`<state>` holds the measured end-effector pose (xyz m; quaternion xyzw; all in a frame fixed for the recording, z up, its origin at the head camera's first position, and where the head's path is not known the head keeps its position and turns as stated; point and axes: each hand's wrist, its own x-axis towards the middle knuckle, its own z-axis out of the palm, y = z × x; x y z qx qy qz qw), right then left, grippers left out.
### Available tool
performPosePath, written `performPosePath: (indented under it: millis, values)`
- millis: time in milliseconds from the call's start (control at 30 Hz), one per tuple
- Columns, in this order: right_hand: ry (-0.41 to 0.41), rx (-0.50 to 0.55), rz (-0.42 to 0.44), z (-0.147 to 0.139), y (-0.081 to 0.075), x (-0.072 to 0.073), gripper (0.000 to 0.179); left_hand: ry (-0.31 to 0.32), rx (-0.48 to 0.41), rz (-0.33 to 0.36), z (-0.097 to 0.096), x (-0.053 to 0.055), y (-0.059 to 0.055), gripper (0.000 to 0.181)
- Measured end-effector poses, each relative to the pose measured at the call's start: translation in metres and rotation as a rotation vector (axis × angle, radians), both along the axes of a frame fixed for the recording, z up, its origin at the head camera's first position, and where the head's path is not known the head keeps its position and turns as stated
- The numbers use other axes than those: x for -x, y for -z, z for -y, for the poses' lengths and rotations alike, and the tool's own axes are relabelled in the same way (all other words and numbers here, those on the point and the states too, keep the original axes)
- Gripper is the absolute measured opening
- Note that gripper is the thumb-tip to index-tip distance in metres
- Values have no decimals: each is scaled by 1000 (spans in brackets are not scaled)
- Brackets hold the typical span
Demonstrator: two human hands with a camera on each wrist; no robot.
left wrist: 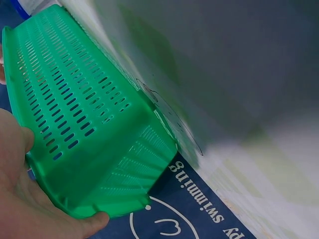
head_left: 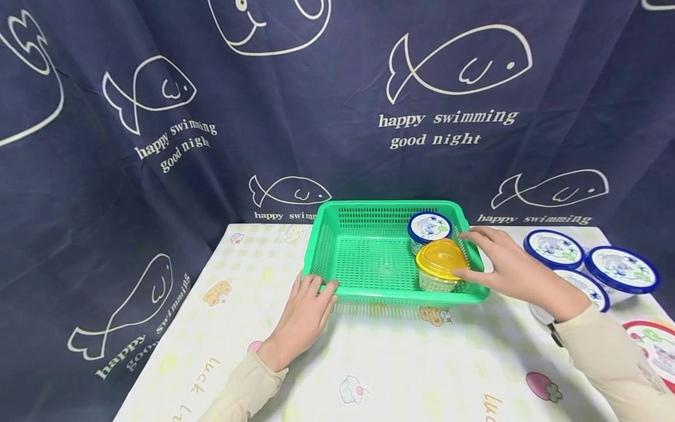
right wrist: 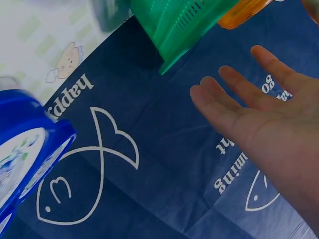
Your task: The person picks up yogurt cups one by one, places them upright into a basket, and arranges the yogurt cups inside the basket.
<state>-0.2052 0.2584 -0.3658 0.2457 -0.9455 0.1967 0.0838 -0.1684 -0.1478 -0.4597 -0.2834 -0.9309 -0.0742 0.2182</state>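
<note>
A green plastic basket (head_left: 379, 295) with slotted sides stands on the table. At its front left corner my left hand (head_left: 308, 305) grips the rim, fingers over the edge; the left wrist view shows the thumb against the outside of the basket (left wrist: 75, 109). Inside, on the right, a tub with a yellow lid (head_left: 442, 258) sits in front of a round tub with a blue lid (head_left: 429, 227). My right hand (head_left: 506, 266) hovers over the basket's right rim, thumb and fingers spread beside the yellow lid. In the right wrist view its fingers (right wrist: 259, 94) are extended, holding nothing.
Right of the basket stand several blue-lidded tubs, one (head_left: 622, 268) at the outer side. A red-lidded tub (head_left: 656, 349) is partly cut off at the right edge. A patterned cloth covers the table (head_left: 401, 363); a dark fish-print curtain (head_left: 337, 117) hangs behind.
</note>
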Motion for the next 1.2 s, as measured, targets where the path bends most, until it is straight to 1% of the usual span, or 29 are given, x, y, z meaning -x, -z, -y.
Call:
performPosePath:
  millis: [133,367,567,767,1033,1200]
  values:
    - [28,11,16,-6,0,-5,74,-1,9,-7,0,1,0,38]
    - [49,50,-52,-22,3,-12,71,8,2,-4,-1,0,0,36]
    - [95,32,-34,-39,4,-19,75,6,5,-14,0,0,1,37]
    - [117,18,-81,-54,10,-23,73,4,19,-21,0,1,0,39]
    - [150,22,-71,-69,17,-29,70,-2,24,-11,-1,1,-1,41]
    - [172,29,-79,-78,23,-33,70,10,13,-30,-1,1,1,39]
